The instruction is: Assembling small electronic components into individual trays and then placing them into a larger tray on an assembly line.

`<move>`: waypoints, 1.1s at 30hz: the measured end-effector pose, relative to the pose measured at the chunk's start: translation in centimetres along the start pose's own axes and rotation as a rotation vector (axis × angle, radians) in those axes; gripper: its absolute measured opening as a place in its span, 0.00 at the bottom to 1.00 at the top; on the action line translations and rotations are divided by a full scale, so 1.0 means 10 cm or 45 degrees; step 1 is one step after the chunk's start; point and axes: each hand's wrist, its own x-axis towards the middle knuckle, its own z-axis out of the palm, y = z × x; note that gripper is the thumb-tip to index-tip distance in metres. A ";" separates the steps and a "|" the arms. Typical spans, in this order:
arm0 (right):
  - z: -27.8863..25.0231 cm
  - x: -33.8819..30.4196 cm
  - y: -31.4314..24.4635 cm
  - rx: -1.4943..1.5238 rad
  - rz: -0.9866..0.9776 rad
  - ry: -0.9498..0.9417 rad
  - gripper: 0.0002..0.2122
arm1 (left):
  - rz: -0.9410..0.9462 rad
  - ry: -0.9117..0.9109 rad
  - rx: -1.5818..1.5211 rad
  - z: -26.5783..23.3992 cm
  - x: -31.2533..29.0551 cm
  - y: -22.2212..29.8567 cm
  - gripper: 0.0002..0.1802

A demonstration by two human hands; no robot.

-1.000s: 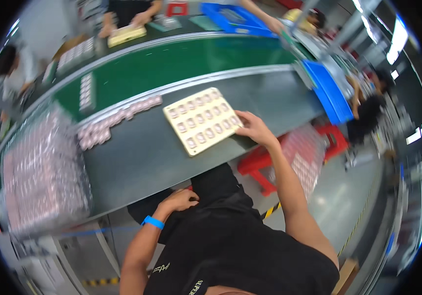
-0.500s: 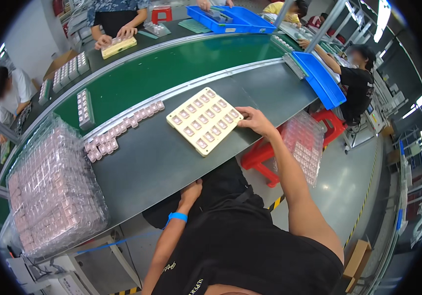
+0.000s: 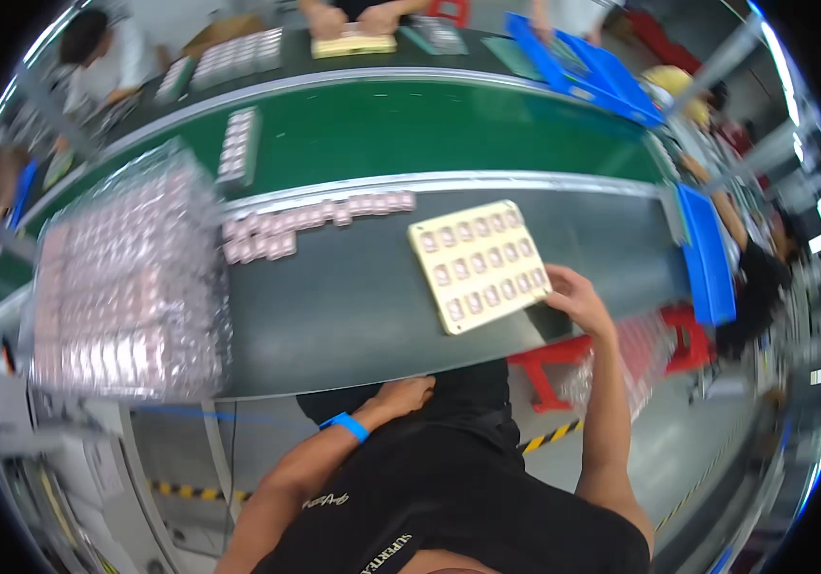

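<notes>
A cream-coloured tray [image 3: 482,271] lies on the dark worktop, its rows of pockets filled with small pinkish pieces. My right hand [image 3: 578,298] grips its near right corner, fingers curled at the edge. My left hand [image 3: 403,395], with a blue band on the wrist, rests on my lap just below the worktop's front edge; its fingers are curled in and nothing shows in them. Left of the tray, several loose pinkish pieces [image 3: 310,215] form uneven rows along the metal rail.
A tall plastic-wrapped stack of pinkish pieces [image 3: 128,287] stands at the left end. Beyond the rail runs a green conveyor belt [image 3: 382,129] carrying a filled clear strip [image 3: 238,145]. A blue bin [image 3: 707,253] sits at the right end; a red stool [image 3: 549,368] stands below. Co-workers sit across.
My view has turned, so the whole scene sits differently and is a little blurred. My right hand still grips the tray corner. My left hand still rests by the worktop's front edge.
</notes>
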 end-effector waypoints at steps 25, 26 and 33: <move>4.94 3.73 -2.00 -0.744 -0.016 -0.011 0.54 | -0.377 1.299 -0.389 0.17 -0.52 -0.40 0.21; 4.93 3.77 -2.02 -0.810 -0.050 -0.050 0.53 | -0.391 1.289 -0.380 0.18 -0.57 -0.44 0.21; 4.37 4.00 -1.96 -1.171 -0.261 -0.089 0.46 | -0.414 1.103 -0.300 0.27 -0.82 -0.63 0.22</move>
